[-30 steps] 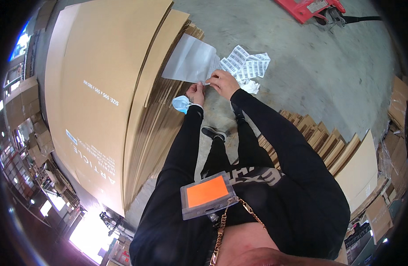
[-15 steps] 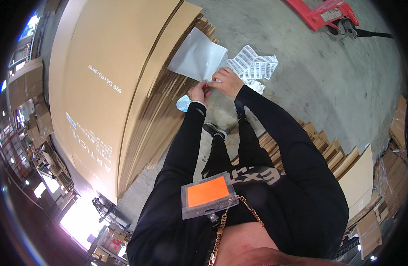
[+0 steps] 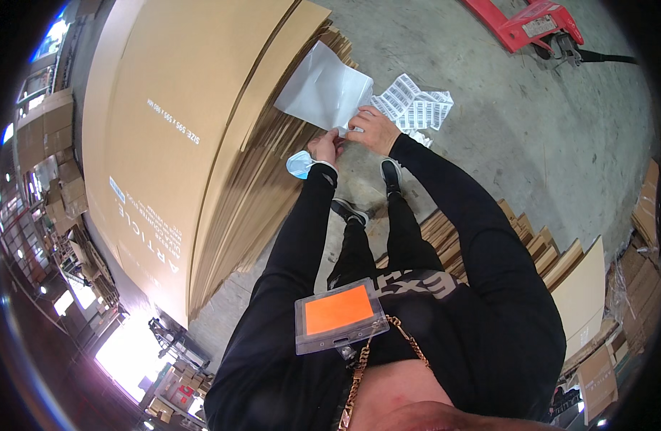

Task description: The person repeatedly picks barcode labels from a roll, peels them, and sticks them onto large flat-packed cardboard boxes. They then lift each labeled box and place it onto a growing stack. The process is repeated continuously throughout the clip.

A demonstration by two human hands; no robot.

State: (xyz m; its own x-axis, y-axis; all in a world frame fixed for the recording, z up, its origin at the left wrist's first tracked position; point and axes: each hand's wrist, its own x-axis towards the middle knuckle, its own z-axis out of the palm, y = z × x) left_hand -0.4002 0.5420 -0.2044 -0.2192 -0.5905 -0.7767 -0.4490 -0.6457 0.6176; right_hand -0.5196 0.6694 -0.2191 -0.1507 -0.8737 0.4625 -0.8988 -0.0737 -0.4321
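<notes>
Two bare hands at a pale sheet beside the large cardboard stack.
The pale sheet (image 3: 323,86) slants across the right edge of the cardboard stack (image 3: 158,158), its lower edge at the hands. The left hand (image 3: 326,148), nearer the stack, pinches that edge between its fingers; the right hand (image 3: 373,132), farther from the stack, has its fingers curled onto the sheet's lower right corner. A blue face mask (image 3: 300,164) hangs at the left wrist, just beside the stack. Barcode-printed sheets (image 3: 416,104) show beyond the right hand, away from the stack; whether they join the pale sheet cannot be told. Well apart from the stack, to its right, stands a red pallet jack (image 3: 535,25).
</notes>
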